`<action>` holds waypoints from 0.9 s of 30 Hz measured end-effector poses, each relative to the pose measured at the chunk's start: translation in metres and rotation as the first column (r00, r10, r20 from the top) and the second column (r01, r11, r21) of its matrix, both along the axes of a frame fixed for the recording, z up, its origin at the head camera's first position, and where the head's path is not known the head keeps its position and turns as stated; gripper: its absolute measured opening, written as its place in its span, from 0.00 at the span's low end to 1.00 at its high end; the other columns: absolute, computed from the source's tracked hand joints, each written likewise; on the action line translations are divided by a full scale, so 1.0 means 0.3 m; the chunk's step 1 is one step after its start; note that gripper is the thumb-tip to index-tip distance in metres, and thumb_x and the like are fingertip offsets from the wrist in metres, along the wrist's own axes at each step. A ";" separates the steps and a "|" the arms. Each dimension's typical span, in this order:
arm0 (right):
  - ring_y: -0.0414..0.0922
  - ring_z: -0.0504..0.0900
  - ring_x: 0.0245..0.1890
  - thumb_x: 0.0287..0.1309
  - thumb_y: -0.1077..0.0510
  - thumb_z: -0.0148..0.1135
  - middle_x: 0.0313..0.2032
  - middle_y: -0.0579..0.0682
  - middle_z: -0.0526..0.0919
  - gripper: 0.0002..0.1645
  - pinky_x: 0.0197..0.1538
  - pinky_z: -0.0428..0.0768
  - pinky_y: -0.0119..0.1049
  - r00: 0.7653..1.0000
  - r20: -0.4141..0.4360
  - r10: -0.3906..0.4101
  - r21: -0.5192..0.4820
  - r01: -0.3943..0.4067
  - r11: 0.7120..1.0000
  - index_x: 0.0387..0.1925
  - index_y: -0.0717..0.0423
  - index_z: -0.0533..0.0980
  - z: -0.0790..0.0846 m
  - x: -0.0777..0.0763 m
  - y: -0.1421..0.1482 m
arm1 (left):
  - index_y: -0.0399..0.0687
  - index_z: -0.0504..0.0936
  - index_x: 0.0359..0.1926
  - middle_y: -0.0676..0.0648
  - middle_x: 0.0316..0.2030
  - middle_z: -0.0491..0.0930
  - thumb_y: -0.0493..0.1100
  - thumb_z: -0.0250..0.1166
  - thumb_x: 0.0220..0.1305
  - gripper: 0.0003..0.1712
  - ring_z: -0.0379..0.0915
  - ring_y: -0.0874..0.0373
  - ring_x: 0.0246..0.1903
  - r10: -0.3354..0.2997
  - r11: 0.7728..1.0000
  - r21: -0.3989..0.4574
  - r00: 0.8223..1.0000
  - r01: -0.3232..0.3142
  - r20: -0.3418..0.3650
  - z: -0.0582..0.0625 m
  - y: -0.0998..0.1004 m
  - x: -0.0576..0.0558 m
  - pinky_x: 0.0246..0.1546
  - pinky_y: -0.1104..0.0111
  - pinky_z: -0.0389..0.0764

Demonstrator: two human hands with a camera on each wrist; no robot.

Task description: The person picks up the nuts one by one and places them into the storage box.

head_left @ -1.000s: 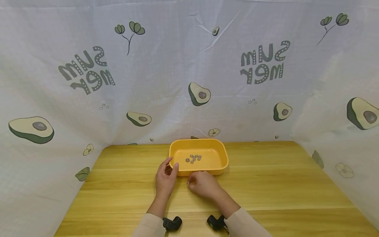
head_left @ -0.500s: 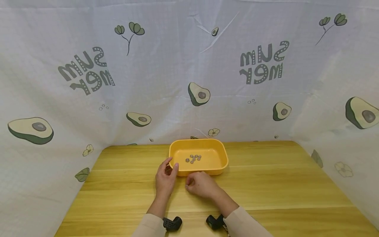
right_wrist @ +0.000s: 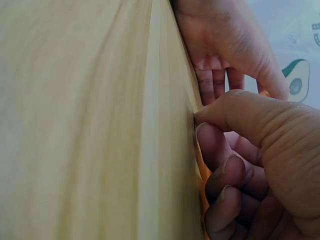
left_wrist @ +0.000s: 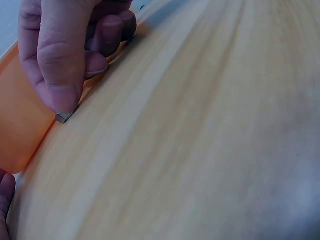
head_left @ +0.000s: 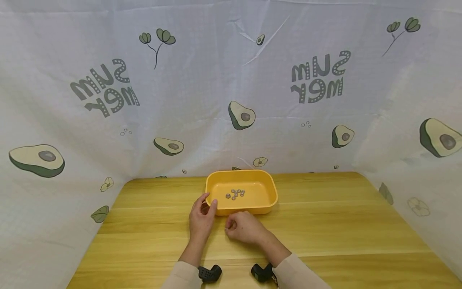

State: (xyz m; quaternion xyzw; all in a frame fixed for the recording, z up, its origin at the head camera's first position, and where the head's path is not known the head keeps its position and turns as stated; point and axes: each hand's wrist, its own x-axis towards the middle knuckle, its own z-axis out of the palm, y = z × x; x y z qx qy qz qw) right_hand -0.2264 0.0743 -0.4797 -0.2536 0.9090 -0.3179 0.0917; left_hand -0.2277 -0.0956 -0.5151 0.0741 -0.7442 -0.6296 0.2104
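A yellow plastic tray (head_left: 265, 210) stands at the far side of the table, with several small metal nuts (head_left: 236, 194) lying on its floor. My left hand (head_left: 202, 220) rests at the tray's front left corner, thumb by the front rim and fingers along the left side. In front of the tray, my right hand (head_left: 245, 228) pinches a small metal nut (left_wrist: 63, 118) between thumb and index finger, close over the wood. The other right fingers are curled in. Most of that nut is hidden by the fingertips; in the right wrist view the thumb covers it.
The wooden table (head_left: 325, 224) spreads out on both sides of the tray. A white curtain (head_left: 202, 80) with avocado prints hangs behind the table and along its sides. Black wrist devices (head_left: 210, 273) sit at both sleeves.
My right hand has moved slightly left and toward me with the nut between its fingertips. The left hand and the tray stay in place.
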 end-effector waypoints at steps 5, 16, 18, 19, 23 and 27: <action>0.32 0.73 0.18 0.53 0.57 0.73 0.17 0.35 0.78 0.05 0.26 0.73 0.27 1.000 -0.005 0.008 -0.002 -0.008 1.000 0.27 0.46 0.83 -0.001 0.004 0.001 | 0.47 0.81 0.61 0.40 0.54 0.81 0.47 0.71 0.67 0.24 0.82 0.49 0.51 0.000 1.000 -0.010 1.000 0.000 -0.002 -0.001 -0.001 0.000 0.49 0.74 0.82; 0.36 0.72 0.17 0.58 0.58 0.72 0.18 0.39 0.76 0.04 0.22 0.70 0.28 0.998 0.003 -0.065 -0.120 0.065 0.991 0.30 0.49 0.82 0.120 0.001 0.033 | 0.48 0.81 0.61 0.40 0.55 0.81 0.48 0.71 0.67 0.24 0.82 0.48 0.52 -0.007 1.000 -0.017 1.000 0.007 -0.003 0.004 -0.002 -0.002 0.53 0.62 0.84; 0.37 0.71 0.17 0.58 0.58 0.72 0.18 0.40 0.76 0.04 0.21 0.68 0.28 0.995 -0.024 -0.097 -0.128 0.093 0.987 0.31 0.49 0.82 0.150 -0.016 0.046 | 0.49 0.81 0.61 0.40 0.55 0.81 0.49 0.70 0.67 0.24 0.82 0.48 0.52 -0.006 1.000 -0.023 1.000 0.006 -0.001 0.003 -0.002 -0.003 0.54 0.58 0.84; 0.37 0.71 0.18 0.58 0.57 0.72 0.18 0.41 0.76 0.04 0.22 0.68 0.28 0.993 -0.029 -0.113 -0.126 0.109 0.986 0.31 0.49 0.82 0.161 -0.028 0.054 | 0.49 0.81 0.61 0.40 0.55 0.81 0.49 0.70 0.67 0.24 0.82 0.48 0.51 -0.007 1.000 -0.024 1.000 0.007 0.000 0.003 -0.003 -0.003 0.54 0.61 0.84; 0.39 0.70 0.18 0.59 0.56 0.73 0.20 0.43 0.76 0.04 0.23 0.69 0.30 0.985 -0.033 -0.169 -0.102 0.165 0.981 0.32 0.49 0.83 0.195 -0.091 0.091 | 0.50 0.81 0.61 0.41 0.54 0.81 0.49 0.71 0.66 0.24 0.82 0.49 0.51 -0.006 1.000 -0.020 1.000 0.006 0.004 0.000 -0.003 -0.003 0.50 0.73 0.82; 0.40 0.69 0.19 0.60 0.55 0.71 0.21 0.45 0.77 0.05 0.23 0.68 0.31 0.983 -0.020 -0.180 -0.066 0.179 0.982 0.33 0.50 0.83 0.203 -0.167 0.118 | 0.49 0.81 0.61 0.42 0.54 0.81 0.49 0.71 0.66 0.24 0.81 0.50 0.51 -0.008 1.000 -0.012 1.000 0.008 0.006 0.000 -0.004 -0.001 0.50 0.73 0.82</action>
